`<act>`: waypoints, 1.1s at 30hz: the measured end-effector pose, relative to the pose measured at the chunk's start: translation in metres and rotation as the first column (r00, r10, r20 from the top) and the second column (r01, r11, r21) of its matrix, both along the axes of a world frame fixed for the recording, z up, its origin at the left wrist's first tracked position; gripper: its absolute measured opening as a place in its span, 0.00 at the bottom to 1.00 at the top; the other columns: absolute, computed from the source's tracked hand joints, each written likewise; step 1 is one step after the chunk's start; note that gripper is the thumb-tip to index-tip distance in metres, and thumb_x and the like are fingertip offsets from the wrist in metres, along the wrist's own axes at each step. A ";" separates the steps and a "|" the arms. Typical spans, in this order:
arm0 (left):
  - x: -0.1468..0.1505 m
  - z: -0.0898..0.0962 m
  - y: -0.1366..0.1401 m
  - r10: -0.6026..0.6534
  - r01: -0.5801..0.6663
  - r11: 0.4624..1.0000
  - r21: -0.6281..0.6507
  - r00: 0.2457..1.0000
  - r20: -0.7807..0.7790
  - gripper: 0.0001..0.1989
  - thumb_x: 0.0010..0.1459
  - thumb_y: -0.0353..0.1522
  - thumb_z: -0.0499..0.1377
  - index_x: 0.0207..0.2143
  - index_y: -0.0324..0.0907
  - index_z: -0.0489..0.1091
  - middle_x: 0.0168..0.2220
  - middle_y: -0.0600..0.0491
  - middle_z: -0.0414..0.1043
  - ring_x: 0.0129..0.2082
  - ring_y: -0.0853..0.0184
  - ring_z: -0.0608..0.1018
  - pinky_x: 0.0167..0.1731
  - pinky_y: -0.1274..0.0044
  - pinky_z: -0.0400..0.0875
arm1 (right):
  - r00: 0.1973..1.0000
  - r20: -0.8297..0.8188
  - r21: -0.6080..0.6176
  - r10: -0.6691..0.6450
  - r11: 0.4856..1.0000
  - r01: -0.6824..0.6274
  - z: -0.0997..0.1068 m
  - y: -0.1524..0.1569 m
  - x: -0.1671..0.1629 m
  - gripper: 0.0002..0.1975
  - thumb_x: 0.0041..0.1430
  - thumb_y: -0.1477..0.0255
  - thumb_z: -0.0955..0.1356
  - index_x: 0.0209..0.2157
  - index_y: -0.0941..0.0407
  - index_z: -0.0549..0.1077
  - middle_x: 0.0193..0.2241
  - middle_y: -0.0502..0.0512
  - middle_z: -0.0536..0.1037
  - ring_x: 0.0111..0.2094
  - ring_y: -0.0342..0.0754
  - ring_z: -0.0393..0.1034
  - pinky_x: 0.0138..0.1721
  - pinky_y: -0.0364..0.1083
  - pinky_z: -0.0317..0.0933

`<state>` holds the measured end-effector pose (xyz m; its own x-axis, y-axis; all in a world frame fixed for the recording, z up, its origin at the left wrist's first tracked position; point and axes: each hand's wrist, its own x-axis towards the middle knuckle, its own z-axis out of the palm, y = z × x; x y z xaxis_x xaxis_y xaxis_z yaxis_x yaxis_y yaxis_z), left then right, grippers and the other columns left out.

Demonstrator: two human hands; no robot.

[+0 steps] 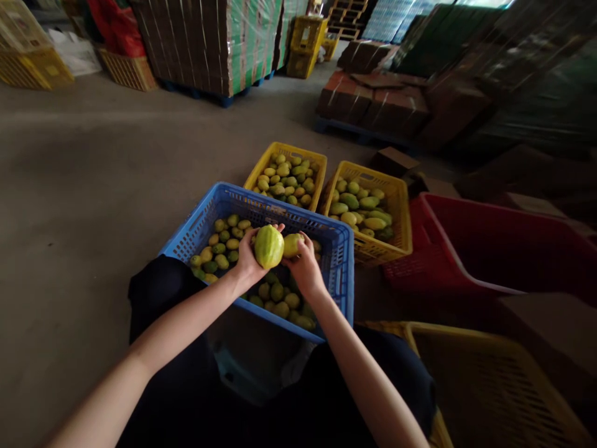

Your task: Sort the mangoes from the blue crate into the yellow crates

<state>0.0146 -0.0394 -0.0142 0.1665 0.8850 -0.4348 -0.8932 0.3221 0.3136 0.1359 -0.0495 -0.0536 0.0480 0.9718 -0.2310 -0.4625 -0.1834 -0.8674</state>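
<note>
My left hand (pixel 249 256) is closed round a large, ridged, yellow-green lemon (pixel 269 247), its fingers partly hidden behind the fruit. Beside it, my right hand (pixel 306 264) grips a smaller yellow-green lemon (pixel 292 245) between thumb and fingers. Both hands are above a blue plastic crate (pixel 342 274) between my knees. Inside lie many green and yellow lemons (pixel 221 247), in a left group and a front group (pixel 280 305); my forearms hide part of them.
Two yellow crates with larger yellow-green fruit, a left one (pixel 323 180) and a right one (pixel 405 218), stand just beyond the blue crate. A red crate (pixel 438 239) is to the right, a yellow crate (pixel 420 336) by my right knee. Wrapped pallet stacks (pixel 200 50) stand behind.
</note>
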 end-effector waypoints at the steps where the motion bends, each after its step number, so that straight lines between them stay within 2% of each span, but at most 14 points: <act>1: 0.002 -0.003 -0.002 -0.004 0.005 0.999 0.038 0.999 -0.032 0.15 0.55 0.31 0.51 0.36 0.34 0.75 0.39 0.45 0.78 0.47 0.60 0.76 0.46 0.75 0.70 | 0.996 0.088 0.058 0.022 0.998 -0.027 -0.001 -0.003 -0.004 0.29 0.50 0.58 0.69 0.54 0.46 0.63 0.50 0.49 0.71 0.51 0.51 0.68 0.51 0.53 0.66; 3: 0.006 -0.011 -0.004 -0.002 0.013 0.994 0.108 0.995 -0.095 0.16 0.53 0.29 0.52 0.39 0.35 0.76 0.41 0.48 0.78 0.46 0.63 0.77 0.46 0.77 0.69 | 0.954 0.289 0.180 0.075 0.975 -0.131 -0.001 -0.009 -0.010 0.33 0.51 0.56 0.69 0.58 0.47 0.60 0.58 0.53 0.64 0.60 0.54 0.57 0.60 0.57 0.53; 5: 0.007 -0.018 -0.004 -0.001 0.016 0.992 0.128 0.993 -0.122 0.17 0.53 0.28 0.52 0.41 0.36 0.76 0.42 0.51 0.78 0.43 0.66 0.77 0.44 0.79 0.69 | 0.865 0.498 0.302 0.064 0.922 -0.242 0.000 -0.015 -0.013 0.36 0.48 0.58 0.72 0.58 0.49 0.61 0.62 0.56 0.60 0.65 0.56 0.47 0.64 0.58 0.44; 8: 0.005 -0.026 0.001 -0.054 0.060 0.997 0.053 0.994 -0.098 0.16 0.55 0.31 0.53 0.41 0.36 0.75 0.37 0.51 0.78 0.38 0.66 0.78 0.41 0.78 0.70 | 0.726 0.686 0.423 -0.042 0.835 -0.352 0.003 -0.023 -0.013 0.37 0.47 0.63 0.74 0.58 0.52 0.61 0.63 0.61 0.58 0.66 0.59 0.44 0.64 0.61 0.43; 11: 0.004 -0.029 0.008 -0.098 0.098 0.995 -0.005 0.993 -0.063 0.15 0.57 0.34 0.52 0.39 0.35 0.75 0.33 0.49 0.78 0.35 0.63 0.79 0.40 0.74 0.71 | 0.638 0.752 0.489 -0.163 0.788 -0.375 0.002 -0.030 -0.016 0.39 0.50 0.65 0.73 0.61 0.51 0.55 0.63 0.63 0.57 0.66 0.60 0.43 0.63 0.64 0.45; 13: 0.003 -0.030 0.012 -0.106 0.105 0.994 -0.011 0.993 -0.046 0.16 0.58 0.36 0.52 0.38 0.36 0.74 0.33 0.47 0.78 0.36 0.61 0.79 0.41 0.72 0.72 | 0.589 0.767 0.548 -0.254 0.736 -0.396 0.000 -0.034 -0.020 0.39 0.52 0.67 0.72 0.62 0.50 0.52 0.62 0.62 0.59 0.67 0.60 0.41 0.62 0.65 0.47; 15: 0.001 -0.030 0.015 -0.130 0.130 0.991 -0.013 0.991 -0.033 0.16 0.58 0.39 0.53 0.37 0.37 0.74 0.32 0.48 0.77 0.35 0.60 0.79 0.40 0.71 0.73 | 0.559 0.750 0.625 -0.352 0.654 -0.427 -0.004 -0.037 -0.022 0.38 0.53 0.70 0.72 0.62 0.49 0.53 0.60 0.61 0.63 0.66 0.59 0.46 0.61 0.64 0.51; 17: -0.002 -0.027 0.018 -0.137 0.136 0.990 -0.022 0.990 -0.031 0.15 0.58 0.41 0.54 0.33 0.38 0.73 0.29 0.49 0.76 0.33 0.61 0.79 0.37 0.71 0.74 | 0.553 0.713 0.686 -0.431 0.590 -0.425 -0.007 -0.040 -0.021 0.37 0.53 0.73 0.71 0.61 0.48 0.53 0.57 0.61 0.66 0.62 0.58 0.56 0.59 0.62 0.57; 20: -0.010 -0.016 0.021 -0.053 0.054 0.999 0.004 0.994 -0.095 0.16 0.58 0.40 0.53 0.25 0.40 0.69 0.23 0.53 0.72 0.27 0.66 0.78 0.33 0.74 0.73 | 0.550 0.681 0.718 -0.484 0.590 -0.370 -0.006 -0.041 -0.015 0.37 0.53 0.74 0.71 0.61 0.48 0.53 0.55 0.61 0.69 0.56 0.56 0.65 0.54 0.58 0.64; 22: -0.017 -0.005 0.022 0.034 -0.005 0.992 0.130 0.974 -0.224 0.18 0.59 0.40 0.51 0.21 0.40 0.68 0.21 0.54 0.70 0.23 0.69 0.75 0.29 0.75 0.72 | 0.547 0.671 0.719 -0.500 0.620 -0.315 -0.001 -0.039 -0.010 0.35 0.53 0.74 0.71 0.60 0.49 0.55 0.54 0.60 0.70 0.54 0.55 0.67 0.52 0.58 0.66; 24: -0.022 0.004 0.020 0.134 0.007 0.945 0.326 0.903 -0.408 0.20 0.58 0.41 0.50 0.19 0.40 0.68 0.20 0.53 0.69 0.21 0.69 0.73 0.27 0.77 0.69 | 0.556 0.653 0.720 -0.514 0.649 -0.246 0.007 -0.035 -0.005 0.33 0.52 0.74 0.71 0.58 0.50 0.58 0.52 0.60 0.71 0.52 0.55 0.68 0.52 0.57 0.65; 27: -0.025 0.011 0.009 0.330 0.097 0.820 0.563 0.724 -0.606 0.20 0.57 0.43 0.49 0.20 0.41 0.69 0.21 0.52 0.69 0.24 0.68 0.72 0.29 0.76 0.67 | 0.601 0.602 0.735 -0.527 0.660 -0.157 0.017 -0.031 -0.002 0.31 0.50 0.74 0.72 0.55 0.51 0.60 0.49 0.58 0.71 0.50 0.53 0.69 0.50 0.55 0.65; 30: -0.021 0.011 -0.008 0.439 0.248 0.700 0.669 0.589 -0.678 0.19 0.59 0.43 0.48 0.24 0.42 0.69 0.25 0.52 0.70 0.28 0.66 0.72 0.34 0.74 0.65 | 0.660 0.564 0.742 -0.496 0.655 -0.141 0.016 -0.033 -0.001 0.30 0.48 0.74 0.73 0.53 0.51 0.61 0.47 0.57 0.71 0.47 0.53 0.69 0.49 0.55 0.66; 33: -0.019 0.008 -0.021 0.484 0.363 0.589 0.722 0.558 -0.675 0.20 0.61 0.42 0.46 0.25 0.42 0.70 0.26 0.50 0.70 0.29 0.64 0.71 0.35 0.72 0.64 | 0.696 0.545 0.748 -0.467 0.645 -0.153 0.010 -0.038 -0.001 0.31 0.46 0.75 0.73 0.52 0.51 0.62 0.45 0.57 0.72 0.45 0.53 0.70 0.48 0.55 0.66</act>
